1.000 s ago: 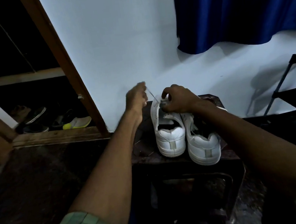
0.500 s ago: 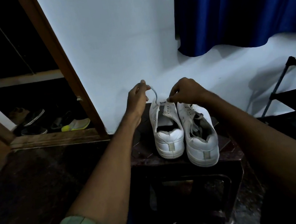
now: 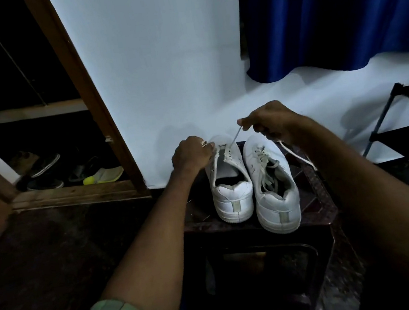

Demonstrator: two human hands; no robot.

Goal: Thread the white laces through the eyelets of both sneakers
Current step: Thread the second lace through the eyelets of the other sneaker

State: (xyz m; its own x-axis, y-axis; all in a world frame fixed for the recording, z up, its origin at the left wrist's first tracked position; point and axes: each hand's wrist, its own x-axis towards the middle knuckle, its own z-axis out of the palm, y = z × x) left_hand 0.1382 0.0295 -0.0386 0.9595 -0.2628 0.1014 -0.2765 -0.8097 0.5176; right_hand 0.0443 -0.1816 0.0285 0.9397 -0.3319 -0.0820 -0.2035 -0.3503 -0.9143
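Head view. My right hand (image 3: 270,122), raised above the toe end of the L sneaker (image 3: 229,177), fingers pinching the white lace (image 3: 235,137), drawn taut and slanting up from the eyelet row; 0.5 s ago this hand sat lower, at the eyelets. My left hand (image 3: 193,155), earlier lifted w/ a lace loop, now rests at the L sneaker's left eyelet edge, fingers curled and pinching a lace end there. R sneaker (image 3: 274,187) just beside, touching, unmoved, loosely laced; a loose lace strand (image 3: 298,155) trails over the stool's tabletop (image 3: 317,207). Blue curtain (image 3: 335,12) behind; other shoes (image 3: 75,171) by doorway.
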